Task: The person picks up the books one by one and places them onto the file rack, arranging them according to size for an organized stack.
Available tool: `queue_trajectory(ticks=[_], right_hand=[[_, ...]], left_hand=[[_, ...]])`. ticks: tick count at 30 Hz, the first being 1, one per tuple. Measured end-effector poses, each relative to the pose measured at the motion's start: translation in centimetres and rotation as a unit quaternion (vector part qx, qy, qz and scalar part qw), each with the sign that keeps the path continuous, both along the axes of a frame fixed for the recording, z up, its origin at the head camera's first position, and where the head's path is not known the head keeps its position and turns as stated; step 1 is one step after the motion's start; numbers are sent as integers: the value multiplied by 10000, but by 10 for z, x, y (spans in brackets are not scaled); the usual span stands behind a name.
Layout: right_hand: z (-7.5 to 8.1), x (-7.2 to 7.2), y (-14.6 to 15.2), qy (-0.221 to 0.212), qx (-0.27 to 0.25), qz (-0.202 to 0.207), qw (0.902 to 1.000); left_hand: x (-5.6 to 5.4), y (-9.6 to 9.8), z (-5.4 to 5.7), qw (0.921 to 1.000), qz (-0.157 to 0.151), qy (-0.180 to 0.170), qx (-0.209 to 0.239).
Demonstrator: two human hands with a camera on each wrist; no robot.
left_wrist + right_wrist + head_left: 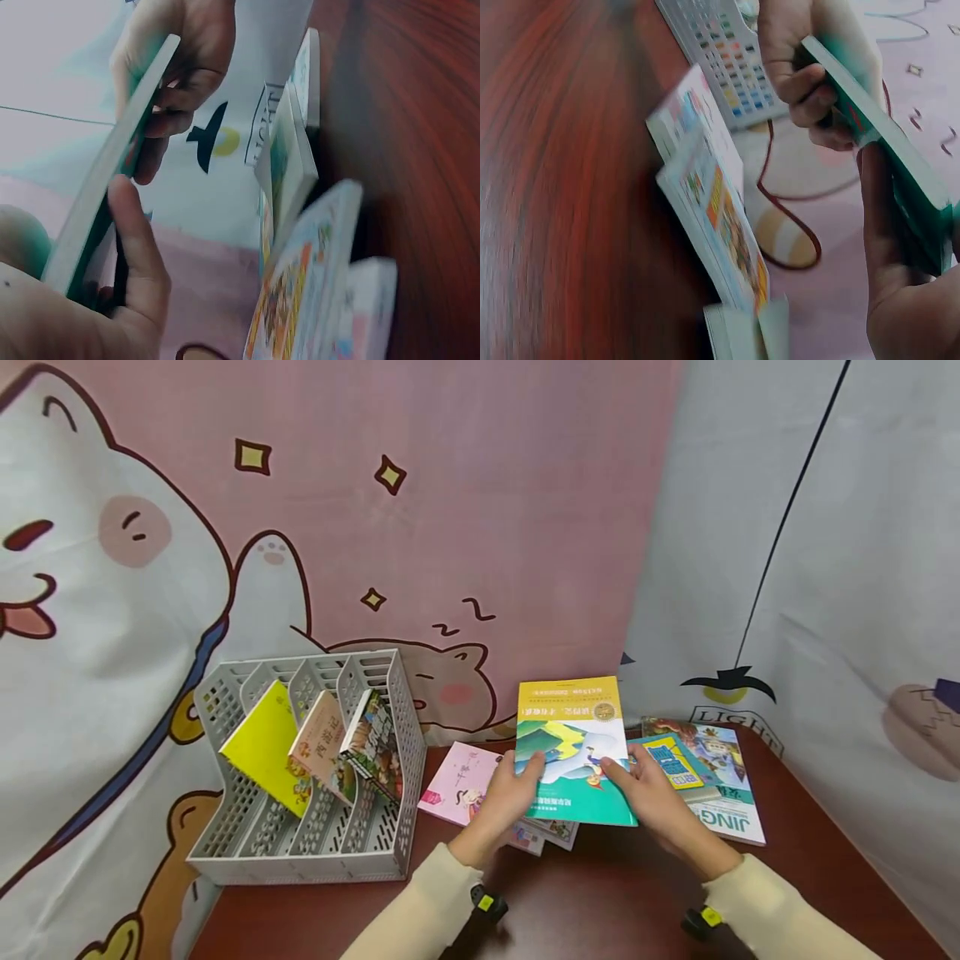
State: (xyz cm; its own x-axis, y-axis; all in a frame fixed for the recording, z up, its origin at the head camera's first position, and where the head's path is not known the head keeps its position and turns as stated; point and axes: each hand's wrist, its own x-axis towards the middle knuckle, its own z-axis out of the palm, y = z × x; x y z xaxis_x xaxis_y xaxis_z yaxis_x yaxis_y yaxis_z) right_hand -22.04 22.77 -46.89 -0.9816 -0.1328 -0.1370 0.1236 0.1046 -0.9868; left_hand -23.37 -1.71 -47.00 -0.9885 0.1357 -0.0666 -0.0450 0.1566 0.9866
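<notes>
**Two hands lift a green and yellow book over a red-brown table**

Red-brown table (pixel 600 893) fronted by a pink cartoon backdrop (pixel 450 485). Above the table, the left hand (pixel 506 797) and the right hand (pixel 654 797) each clamp a lower corner of a green and yellow book (pixel 573 743), thumbs on its cover. Beneath the book lie other books, a pink book (pixel 459 781) to its left. Further left stands a grey file rack (pixel 300 777) holding three books.

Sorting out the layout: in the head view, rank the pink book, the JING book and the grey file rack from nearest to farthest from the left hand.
From the left hand:
1. Pink book, just to its left, almost touching.
2. JING book, to the right, past the right hand.
3. Grey file rack, far left.
</notes>
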Motion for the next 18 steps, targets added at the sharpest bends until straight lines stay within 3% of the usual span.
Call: queue_trajectory(ticks=[6, 11, 18], right_hand=[[-5, -5, -28, -229, -284, 454, 9983], [-8, -9, -35, -475, -200, 765, 9957], [-8, -21, -31, -555, -223, 922, 9939]], left_hand=[[2, -30, -11, 9996, 190, 27, 192], [3, -46, -21, 9995, 207, -38, 241], [0, -65, -25, 9993, -48, -73, 356]])
